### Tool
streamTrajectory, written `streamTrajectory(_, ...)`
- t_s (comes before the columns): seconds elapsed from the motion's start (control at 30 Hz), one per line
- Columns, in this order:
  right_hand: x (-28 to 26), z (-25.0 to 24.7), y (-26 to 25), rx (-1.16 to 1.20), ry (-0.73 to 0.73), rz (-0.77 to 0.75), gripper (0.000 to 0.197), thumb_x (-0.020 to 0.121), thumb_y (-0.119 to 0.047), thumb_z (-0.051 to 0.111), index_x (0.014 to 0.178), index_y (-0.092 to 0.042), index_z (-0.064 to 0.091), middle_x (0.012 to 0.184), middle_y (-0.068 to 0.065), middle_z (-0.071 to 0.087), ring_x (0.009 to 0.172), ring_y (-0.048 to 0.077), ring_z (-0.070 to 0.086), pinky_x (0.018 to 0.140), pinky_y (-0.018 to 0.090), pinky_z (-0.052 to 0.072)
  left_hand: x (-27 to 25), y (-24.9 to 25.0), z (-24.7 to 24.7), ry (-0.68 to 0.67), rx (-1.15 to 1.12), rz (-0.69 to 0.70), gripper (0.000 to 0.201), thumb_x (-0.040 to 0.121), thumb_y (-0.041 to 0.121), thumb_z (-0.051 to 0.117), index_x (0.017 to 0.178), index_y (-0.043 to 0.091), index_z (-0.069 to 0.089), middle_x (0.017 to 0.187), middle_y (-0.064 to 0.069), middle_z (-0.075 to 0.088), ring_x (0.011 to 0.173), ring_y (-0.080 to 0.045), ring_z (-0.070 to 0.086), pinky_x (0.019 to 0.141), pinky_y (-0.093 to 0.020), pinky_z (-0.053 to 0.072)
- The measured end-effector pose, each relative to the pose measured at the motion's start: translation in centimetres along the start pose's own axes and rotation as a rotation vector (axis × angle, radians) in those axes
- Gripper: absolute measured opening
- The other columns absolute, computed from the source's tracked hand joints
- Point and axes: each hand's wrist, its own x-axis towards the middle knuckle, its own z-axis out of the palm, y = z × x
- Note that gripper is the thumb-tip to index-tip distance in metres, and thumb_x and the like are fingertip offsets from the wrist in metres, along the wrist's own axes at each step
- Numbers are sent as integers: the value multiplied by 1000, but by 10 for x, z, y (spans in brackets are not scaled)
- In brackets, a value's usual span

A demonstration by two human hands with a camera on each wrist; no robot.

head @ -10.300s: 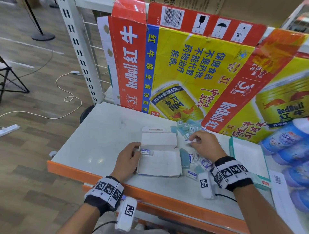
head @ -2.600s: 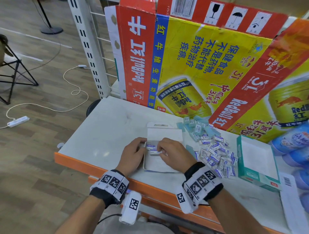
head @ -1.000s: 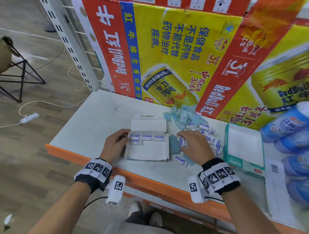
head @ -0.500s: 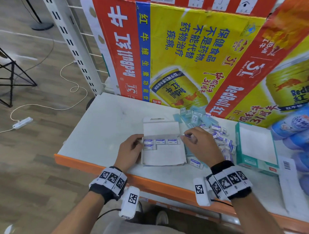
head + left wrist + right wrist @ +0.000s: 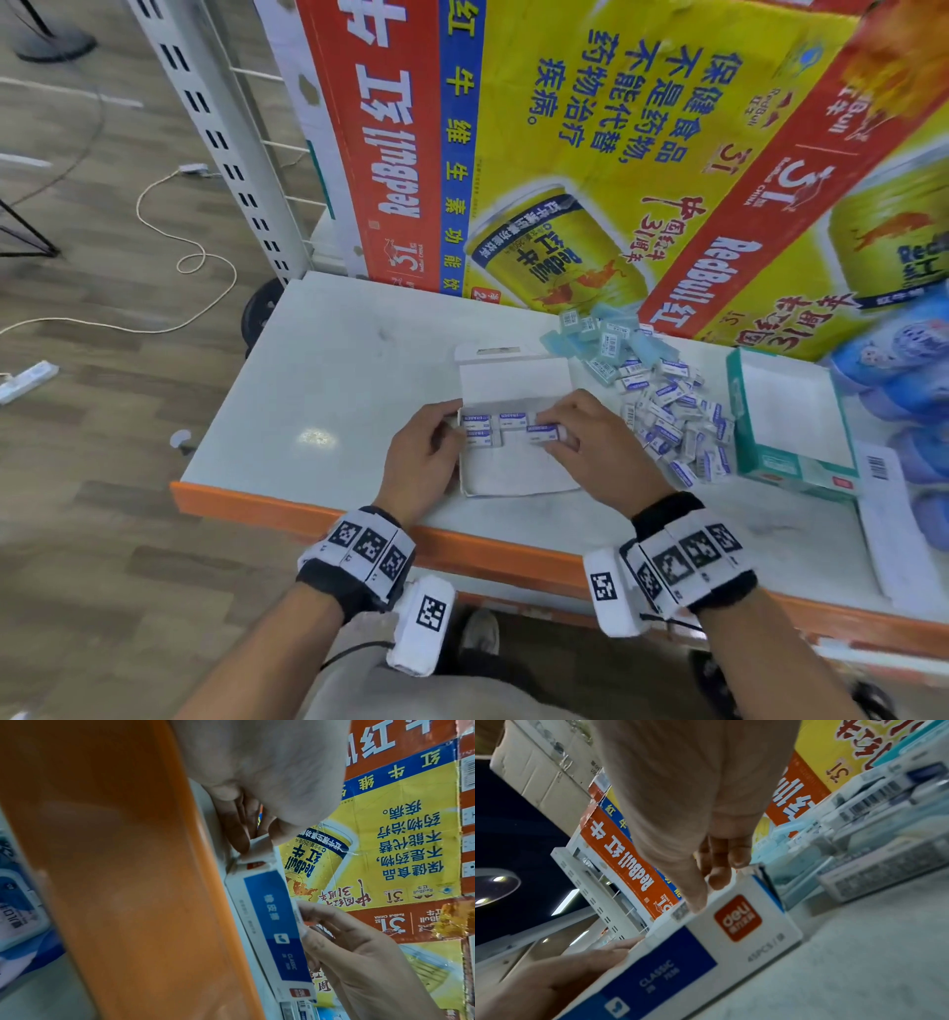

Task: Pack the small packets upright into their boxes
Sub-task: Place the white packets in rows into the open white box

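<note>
A white open box (image 5: 516, 470) lies flat on the table with its lid flap (image 5: 513, 380) folded back. Several small blue-and-white packets (image 5: 482, 427) stand in a row along its far wall. My right hand (image 5: 557, 436) pinches one more packet (image 5: 543, 432) and holds it at the right end of that row. My left hand (image 5: 454, 429) grips the box's left wall. In the left wrist view its fingers (image 5: 239, 833) pinch the wall of the box (image 5: 272, 923). In the right wrist view my fingertips (image 5: 718, 880) sit over the rim of the box (image 5: 731, 933).
A heap of loose packets (image 5: 672, 426) lies right of the box, with pale blue ones (image 5: 611, 334) behind. A teal open box (image 5: 785, 426) and blue tubs (image 5: 904, 360) stand further right. Red Bull cardboard (image 5: 590, 154) walls off the back. The table's orange edge (image 5: 308, 509) is near me.
My right hand has come from the heap with a packet and lowered it into the box beside the row. My left hand has stayed on the box's left side.
</note>
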Motion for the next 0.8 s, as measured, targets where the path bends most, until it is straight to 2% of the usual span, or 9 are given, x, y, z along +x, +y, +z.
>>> streamTrajectory(0.07, 3, 1, -1, -18, -40, -1, 24, 88, -17, 63, 111, -18, 63, 103, -10, 43, 62, -3, 44, 72, 13, 35, 0, 0, 0, 7, 14, -1, 33, 91, 10, 53, 112, 35, 61, 88, 2, 68, 75, -5, 59, 71, -22, 49)
streamTrajectory(0.13, 8, 3, -4, -59, -80, 6, 26, 88, -17, 63, 114, -17, 63, 105, -7, 45, 65, -1, 44, 73, 14, 36, -1, 1, 0, 11, 28, -11, 32, 91, 10, 54, 113, 32, 61, 89, 4, 68, 78, -4, 59, 74, -21, 48)
streamTrajectory(0.23, 13, 7, -5, -112, -131, 2, 26, 88, -13, 61, 114, -16, 61, 110, -3, 49, 74, 7, 47, 78, 19, 41, 0, 1, 0, 13, 54, -15, 30, 91, 9, 54, 115, 26, 62, 91, 4, 69, 80, -3, 60, 76, -21, 48)
streamTrajectory(0.33, 16, 10, -5, -128, -125, -21, 18, 87, -9, 60, 104, -16, 58, 106, -1, 50, 73, 10, 46, 74, 25, 42, 1, 1, 0, 25, 54, -17, 30, 91, 7, 54, 116, 21, 63, 92, -2, 70, 79, -6, 61, 75, -19, 47)
streamTrajectory(0.43, 20, 11, -4, -128, -112, -56, 11, 86, -6, 58, 96, -12, 58, 101, 2, 52, 72, 13, 46, 73, 30, 44, 1, 2, 0, 21, 51, -24, 30, 91, 7, 53, 116, 21, 64, 97, 0, 70, 85, -11, 62, 78, -23, 49)
streamTrajectory(0.53, 22, 12, -5, -111, -112, -75, 12, 86, -5, 57, 96, -10, 61, 103, 3, 52, 79, 18, 52, 77, 28, 45, 0, 4, 0, 23, 38, -27, 31, 91, 5, 53, 113, 23, 64, 96, -1, 70, 82, -16, 64, 73, -25, 51)
streamTrajectory(0.67, 22, 12, -4, -94, -116, -73, 14, 87, -4, 55, 98, -8, 63, 104, 5, 50, 87, 23, 56, 83, 34, 47, 0, 5, 0, 23, 38, -32, 32, 90, 4, 52, 113, 22, 65, 96, -1, 71, 83, -17, 64, 71, -22, 51)
streamTrajectory(0.73, 22, 12, -4, -95, -121, -70, 16, 88, -3, 54, 98, -8, 64, 103, 5, 52, 89, 24, 57, 84, 35, 47, -1, 5, 0, 27, 37, -36, 32, 90, 4, 53, 113, 22, 65, 98, 2, 70, 86, -14, 63, 74, -20, 49)
streamTrajectory(0.8, 24, 12, -5, -103, -124, -69, 17, 88, -3, 52, 98, -9, 65, 103, 6, 54, 90, 24, 58, 84, 35, 48, 0, 5, 0, 28, 41, -37, 31, 90, 5, 53, 114, 21, 65, 101, 4, 70, 91, -14, 63, 79, -22, 49)
